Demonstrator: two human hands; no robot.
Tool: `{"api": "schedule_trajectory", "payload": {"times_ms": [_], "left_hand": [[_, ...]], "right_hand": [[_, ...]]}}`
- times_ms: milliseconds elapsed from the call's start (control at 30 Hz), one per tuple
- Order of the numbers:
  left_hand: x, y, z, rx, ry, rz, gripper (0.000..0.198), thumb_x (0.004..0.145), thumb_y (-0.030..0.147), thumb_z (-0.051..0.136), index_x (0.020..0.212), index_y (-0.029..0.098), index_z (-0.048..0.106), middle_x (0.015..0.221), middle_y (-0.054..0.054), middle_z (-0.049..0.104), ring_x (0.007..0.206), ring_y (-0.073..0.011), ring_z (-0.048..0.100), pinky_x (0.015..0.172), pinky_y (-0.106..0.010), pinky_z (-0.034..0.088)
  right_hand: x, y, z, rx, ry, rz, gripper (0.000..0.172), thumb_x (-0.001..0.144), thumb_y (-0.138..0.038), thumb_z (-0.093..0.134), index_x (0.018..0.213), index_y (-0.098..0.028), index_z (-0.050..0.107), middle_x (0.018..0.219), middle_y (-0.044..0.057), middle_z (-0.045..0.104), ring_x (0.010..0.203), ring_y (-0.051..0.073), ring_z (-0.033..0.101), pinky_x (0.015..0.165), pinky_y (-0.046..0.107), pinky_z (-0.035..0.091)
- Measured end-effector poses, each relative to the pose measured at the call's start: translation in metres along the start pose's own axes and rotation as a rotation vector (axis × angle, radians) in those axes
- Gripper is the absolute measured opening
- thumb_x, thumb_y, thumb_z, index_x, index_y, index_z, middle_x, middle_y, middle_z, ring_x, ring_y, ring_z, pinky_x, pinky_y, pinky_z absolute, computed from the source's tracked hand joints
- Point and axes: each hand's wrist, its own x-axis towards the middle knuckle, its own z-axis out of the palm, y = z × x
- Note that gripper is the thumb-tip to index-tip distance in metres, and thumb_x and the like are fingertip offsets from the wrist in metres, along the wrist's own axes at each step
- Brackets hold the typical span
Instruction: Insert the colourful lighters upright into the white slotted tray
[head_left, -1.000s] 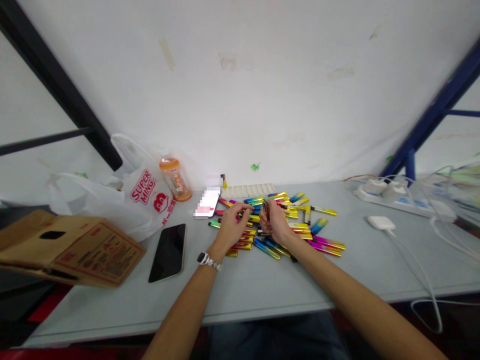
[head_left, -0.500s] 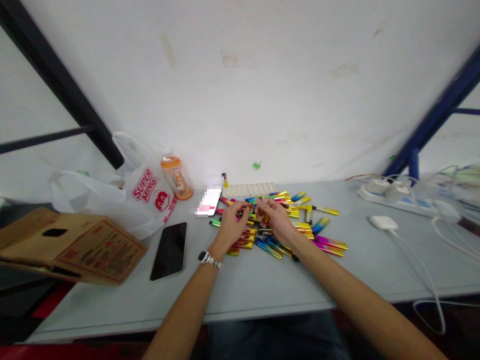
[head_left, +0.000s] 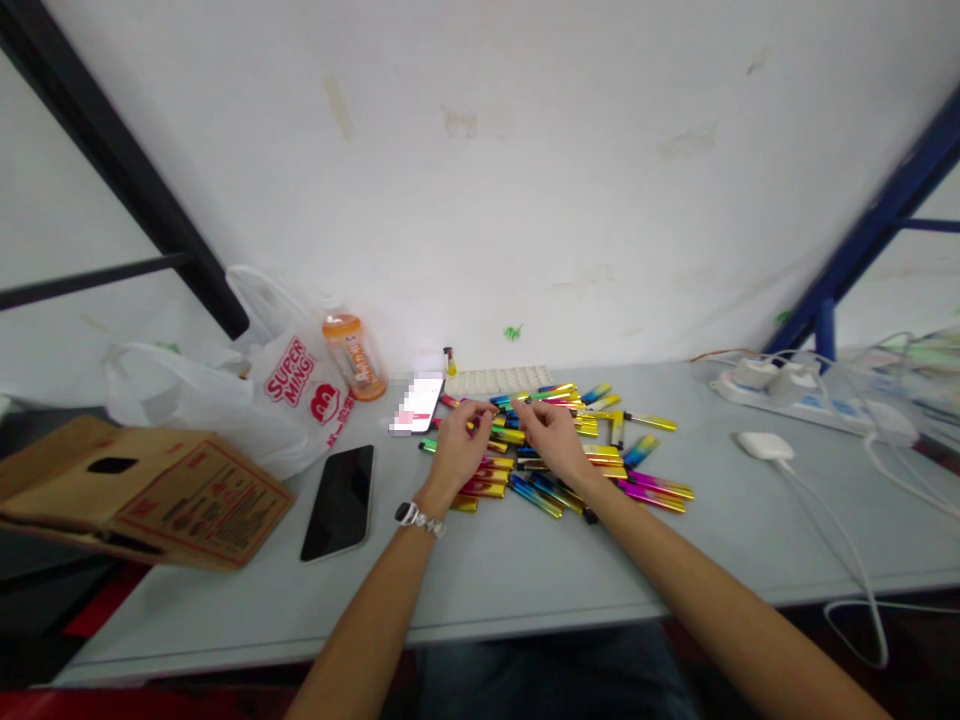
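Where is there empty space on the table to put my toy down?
The table is bare along its near edge, in front of the pile of lighters, and between that pile and the white charger. It is crowded around both hands, and at the left by the black phone, cardboard box and plastic bag.

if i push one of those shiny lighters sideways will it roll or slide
Probably slide: the lighters lie flat and still on the smooth table. Their glossy foil looks slippery. They seem stiff and light, so one likely nudges its neighbours.
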Motion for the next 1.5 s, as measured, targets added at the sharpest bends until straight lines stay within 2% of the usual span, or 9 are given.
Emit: {"api": "schedule_trajectory", "payload": {"times_ms": [367,533,700,800,900,1000,1133,1300,1500], "left_hand": [[-0.001,0.0,0.0,0.011,0.013,-0.007,0.019,0.09,0.025,0.052,0.093,0.019,0.07,0.094,-0.004,0.073,0.086,-0.0175,0.066,0.083,-0.031,0.052],[0.0,-0.002,0.0,0.007,0.019,0.0,0.019,0.09,0.025,0.052,0.092,0.018,0.069,0.093,-0.004,0.073,0.085,-0.0173,0.065,0.082,-0.032,0.052],[0.0,0.0,0.0,0.005,0.033,0.002,0.017,0.089,0.023,0.052,0.09,0.018,0.069,0.091,-0.004,0.072,0.084,-0.0167,0.065,0.081,-0.03,0.052],[0.0,0.002,-0.002,0.011,0.045,-0.01,0.017,0.088,0.023,0.052,0.09,0.018,0.069,0.09,-0.004,0.073,0.082,-0.0166,0.065,0.079,-0.03,0.052],[0.001,0.002,-0.005,0.026,0.069,-0.031,0.018,0.089,0.024,0.052,0.09,0.018,0.069,0.088,-0.004,0.073,0.08,-0.0169,0.066,0.079,-0.031,0.052],[0.002,0.0,-0.006,0.024,0.088,-0.051,0.019,0.089,0.025,0.052,0.09,0.018,0.069,0.086,-0.004,0.073,0.078,-0.0167,0.066,0.079,-0.031,0.052],[0.001,-0.005,-0.004,0.038,0.074,-0.069,0.019,0.089,0.024,0.052,0.09,0.019,0.069,0.086,-0.003,0.074,0.079,-0.0171,0.067,0.077,-0.03,0.052],[0.0,-0.01,-0.002,0.052,0.054,-0.084,0.016,0.087,0.022,0.053,0.088,0.019,0.069,0.082,-0.002,0.073,0.074,-0.0165,0.066,0.071,-0.029,0.051],[-0.001,-0.012,-0.004,0.039,0.065,-0.11,0.016,0.087,0.02,0.053,0.087,0.019,0.069,0.084,-0.002,0.073,0.074,-0.0157,0.066,0.07,-0.028,0.051]], "right_hand": [[0.004,0.012,0.0,-0.191,0.17,-0.083,0.037,0.087,-0.039,0.048,0.056,-0.02,0.046,0.05,-0.005,0.04,0.053,0.011,0.04,0.056,0.026,0.03],[0.005,0.014,0.001,-0.138,0.113,-0.081,0.041,0.09,-0.048,0.048,0.059,-0.021,0.043,0.052,-0.005,0.04,0.052,0.011,0.04,0.055,0.026,0.033],[0.0,0.009,0.003,0.139,-0.098,-0.054,0.031,0.093,-0.056,0.044,0.094,-0.025,0.043,0.059,-0.008,0.05,0.048,0.013,0.048,0.045,0.023,0.037],[0.001,0.007,0.001,0.223,-0.146,-0.093,0.03,0.094,-0.053,0.045,0.109,-0.027,0.041,0.076,-0.004,0.062,0.068,0.015,0.061,0.06,0.027,0.051],[0.008,0.005,-0.005,0.08,-0.063,-0.207,0.029,0.088,-0.05,0.057,0.102,-0.024,0.054,0.096,0.003,0.066,0.091,0.017,0.061,0.082,0.033,0.051],[0.024,0.001,-0.011,-0.114,0.046,-0.255,0.029,0.08,-0.046,0.067,0.092,-0.02,0.065,0.092,0.005,0.066,0.087,0.019,0.06,0.078,0.032,0.049],[0.062,-0.004,-0.007,-0.132,-0.075,-0.235,0.027,0.079,-0.04,0.065,0.094,-0.017,0.066,0.076,0.002,0.066,0.069,0.015,0.059,0.066,0.029,0.047],[0.125,0.003,0.024,-0.175,-0.076,-0.338,0.023,0.076,-0.03,0.064,0.095,-0.018,0.059,0.089,0.002,0.066,0.068,0.013,0.062,0.065,0.026,0.047],[0.171,0.017,0.065,-0.335,-0.105,-0.432,0.005,0.076,-0.019,0.06,0.079,-0.016,0.059,0.074,0.0,0.063,0.068,0.013,0.059,0.067,0.025,0.043]]}}
